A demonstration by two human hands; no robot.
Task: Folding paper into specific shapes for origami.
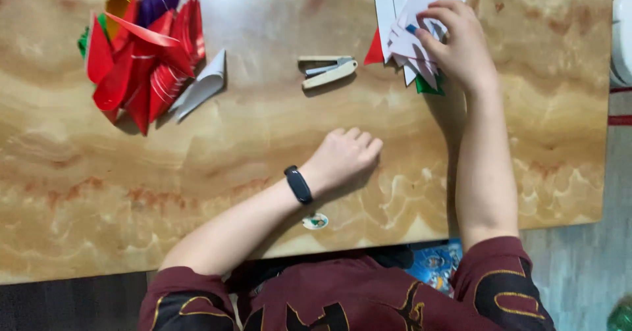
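Note:
My right hand (pixel 457 45) reaches to the far right of the marbled table (pixel 263 127) and rests on a stack of cut paper sheets (pixel 408 22), mostly white with red and green edges, fingers curled on the top sheets. My left hand (pixel 345 154) lies on the table near the middle, fingers loosely curled, holding nothing; a black band sits on its wrist. A cream stapler (pixel 327 70) lies between the two hands, a little beyond the left one.
A heap of rolled paper cones (pixel 141 58), mostly red with purple, yellow and green, sits at the far left, a white cone (pixel 201 84) beside it. A small round sticker (pixel 315 221) lies near the front edge. A white object (pixel 622 35) stands at the right edge.

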